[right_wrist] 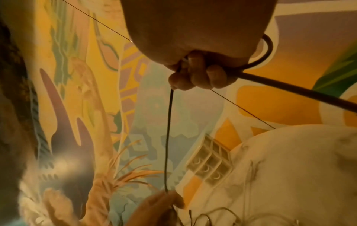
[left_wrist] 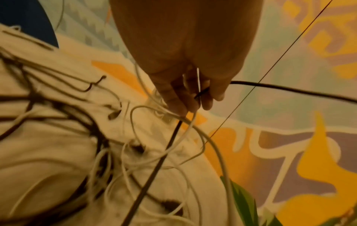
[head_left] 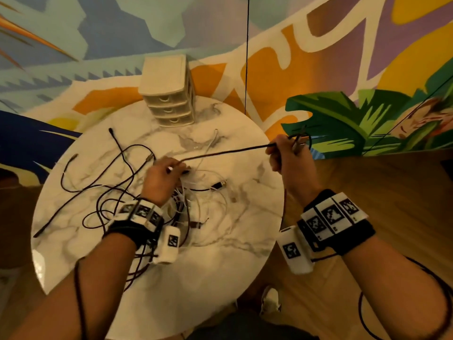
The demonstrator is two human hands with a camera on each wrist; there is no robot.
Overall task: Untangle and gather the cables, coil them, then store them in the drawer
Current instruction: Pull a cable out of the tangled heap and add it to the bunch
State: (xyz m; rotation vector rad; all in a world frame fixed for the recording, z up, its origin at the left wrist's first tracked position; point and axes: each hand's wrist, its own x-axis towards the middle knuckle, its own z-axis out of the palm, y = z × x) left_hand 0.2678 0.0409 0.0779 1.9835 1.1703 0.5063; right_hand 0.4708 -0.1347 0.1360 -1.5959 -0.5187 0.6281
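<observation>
A tangle of black and white cables (head_left: 171, 204) lies on the round marble table (head_left: 220, 253). One black cable (head_left: 225, 152) runs taut between my two hands. My left hand (head_left: 169, 168) pinches it above the middle of the pile; in the left wrist view the black cable (left_wrist: 289, 90) passes between the fingers (left_wrist: 193, 97). My right hand (head_left: 285, 153), raised past the table's right edge, grips the cable with a small loop (head_left: 302, 139) above the fist; the curled fingers (right_wrist: 197, 78) hold it. The small white drawer unit (head_left: 169, 92) stands at the table's far edge, its drawers shut.
Loose cable ends (head_left: 111, 131) trail over the table's left and far parts. A white cable (head_left: 210, 141) lies near the drawer unit (right_wrist: 210, 163). Wooden floor (head_left: 367, 180) lies right of the table, a colourful mural wall behind. A shoe (head_left: 269, 300) shows below the table.
</observation>
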